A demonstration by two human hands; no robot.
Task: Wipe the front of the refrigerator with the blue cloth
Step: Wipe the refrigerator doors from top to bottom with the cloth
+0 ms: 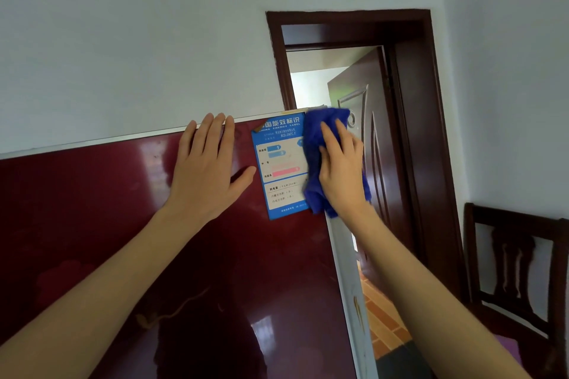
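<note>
Blue cloth is lying pinned under the right hand, flat against the top right corner of the fridge. I am reading that hand as spread rather than clenched: the fingers are running straight up the cloth and pressing it to the door, with nothing curled round it. Cloth is showing above the fingertips, to the thumb side, and below the wrist. Some of it is also hanging past the little-finger side, off the fridge's edge.

Just beside the thumb, the cloth is overlapping the right margin of the energy label. One top corner of that label seems to be lifting, so I am judging that strokes across it should be light and run with the paper, not against the loose corner.

The left hand is resting on the glossy red door, level with the right hand and near it. It is palm down, fingers straight and reaching the top trim, and holding nothing. It looks to be bracing.

To do this step well I would be keeping the palm flat and working in overlapping passes away from this corner, down and towards the left hand. Nearly all the red front lies that way, and I am guessing from the smears lower down that it is not yet wiped. The loose fold past the edge could slip, so gathering it under the palm first seems wise.

Beyond the cloth's far side a dark door is standing open, and a chair is sitting further out.
</note>
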